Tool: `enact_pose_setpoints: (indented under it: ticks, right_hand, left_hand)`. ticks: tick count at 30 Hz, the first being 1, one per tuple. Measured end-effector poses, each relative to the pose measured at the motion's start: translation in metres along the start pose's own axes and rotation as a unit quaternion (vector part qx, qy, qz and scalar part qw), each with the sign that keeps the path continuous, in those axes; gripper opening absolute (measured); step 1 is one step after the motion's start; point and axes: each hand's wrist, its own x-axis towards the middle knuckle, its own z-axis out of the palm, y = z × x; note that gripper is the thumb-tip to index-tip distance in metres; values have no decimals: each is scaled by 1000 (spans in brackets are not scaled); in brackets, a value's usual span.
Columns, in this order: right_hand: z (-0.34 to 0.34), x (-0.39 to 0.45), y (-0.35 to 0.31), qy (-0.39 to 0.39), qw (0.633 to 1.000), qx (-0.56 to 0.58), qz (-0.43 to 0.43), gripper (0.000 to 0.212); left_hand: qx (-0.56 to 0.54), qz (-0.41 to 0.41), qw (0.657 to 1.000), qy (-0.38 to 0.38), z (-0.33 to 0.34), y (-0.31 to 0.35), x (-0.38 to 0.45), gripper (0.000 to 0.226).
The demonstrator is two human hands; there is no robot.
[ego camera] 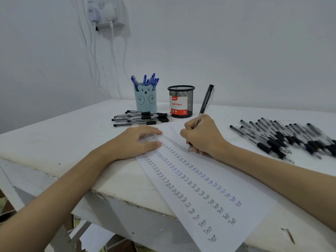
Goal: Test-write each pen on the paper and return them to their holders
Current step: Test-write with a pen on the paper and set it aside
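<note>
Right hand [203, 137] pinches a black pen [204, 106] low on its grip, tip on the paper [236, 206]; left hand [134, 142] presses the sheet flat, fingers straight. Light, stiff, probably easily steered.

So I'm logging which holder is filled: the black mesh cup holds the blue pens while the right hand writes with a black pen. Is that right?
Not quite. In the head view the blue pens stand in the bear holder, not the black mesh cup. The right hand does write with a black pen.
</note>
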Motion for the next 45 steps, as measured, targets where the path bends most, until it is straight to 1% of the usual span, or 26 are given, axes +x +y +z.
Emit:
enact_pose_setpoints:
  ticks: [4, 8, 13, 17, 20, 25, 30, 33, 35, 37, 38, 40, 42, 45]
  right_hand:
    - [-1, -1, -1, -5, 1000, -2, 9, 42]
    - [-1, 0, 0, 12, 1000, 13, 19, 45]
    - [0, 1, 0, 2, 1000, 1, 21, 44]
    - [-1, 1, -1, 12, 999, 18, 36, 45]
    - [-1, 1, -1, 15, 999, 11, 32, 44]
    - [-1, 0, -1, 18, 999, -3, 37, 46]
    - [-1, -2, -4, 25, 999, -11, 32, 43]
    - [-3, 0, -3, 43, 996, 37, 74, 40]
    - [-6, 2, -4, 45, 988, 83, 120, 32]
    - [-10, 4, -6, 40, 982, 108, 147, 29]
    - [-12, 5, -7, 39, 981, 118, 148, 29]
    - [-16, 9, -8, 44, 980, 132, 143, 24]
    - [-21, 14, -7, 51, 982, 119, 137, 19]
    - [-27, 18, -7, 55, 981, 127, 134, 25]
  left_hand:
    - [-2, 5, 1000, 1, 1, -2, 1, 37]
    - [-9, 1, 1000, -5, 0, -1, 0, 49]
    - [-10, 4, 1000, -4, 1, -2, 0, 42]
    - [-10, 1, 1000, -6, 1, -1, 0, 52]
    - [-11, -1, 1000, -6, 1, -1, 0, 50]
    - [-8, 0, 1000, -9, 0, 0, -1, 52]
    - [-5, -3, 1000, -9, 0, 1, -1, 55]
    - [-3, -4, 1000, -9, 0, 4, -2, 55]
    - [5, -4, 1000, -11, 0, 5, -3, 60]
    - [5, -7, 1000, -13, -1, 6, -4, 66]
    - [4, -8, 1000, -14, -2, 6, -4, 66]
    - [-2, -7, 1000, -21, -2, 8, -4, 58]
    - [-7, -1, 999, -34, -2, 9, -4, 55]
    - [-11, 3, 999, -47, -2, 12, -6, 59]
